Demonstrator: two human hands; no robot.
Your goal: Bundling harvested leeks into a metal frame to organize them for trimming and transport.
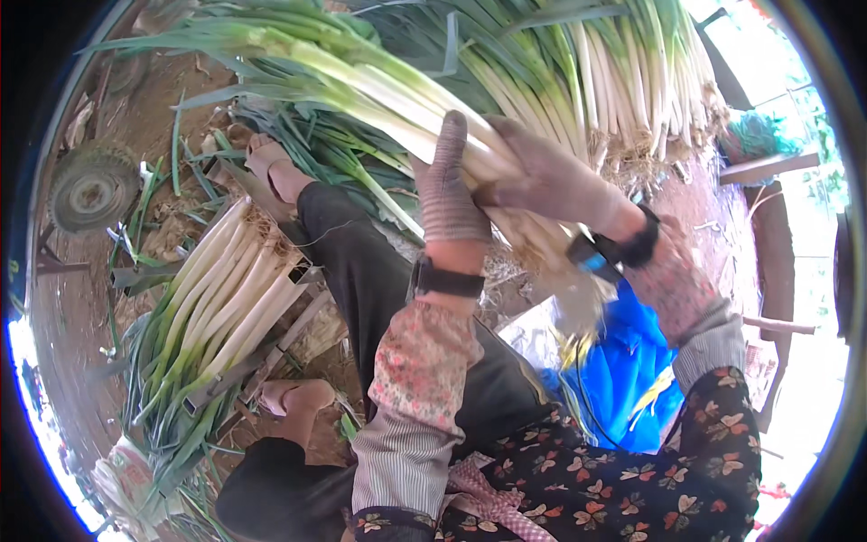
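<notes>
Both my hands, in dusty knit gloves, grip a bundle of long green onions (pixel 399 101). My left hand (pixel 450 186) wraps the white stalks from the near side, thumb pointing up. My right hand (pixel 552 176) closes on the stalks nearer the root end. The green leaves reach to the upper left, and the roots hang blurred at the lower right. A second bunch of green onions (pixel 217 291) lies on a metal frame (pixel 223 383) at the left. Behind my hands is a large pile of green onions (pixel 609 74), roots toward the right.
A small rubber-tyred wheel (pixel 95 186) stands at the far left. Loose leaves (pixel 339 149) lie on the ground beyond my leg. Blue plastic sheeting (pixel 626 366) is bunched at my right side. A wooden board (pixel 772 169) and teal netting (pixel 758 139) are at the right.
</notes>
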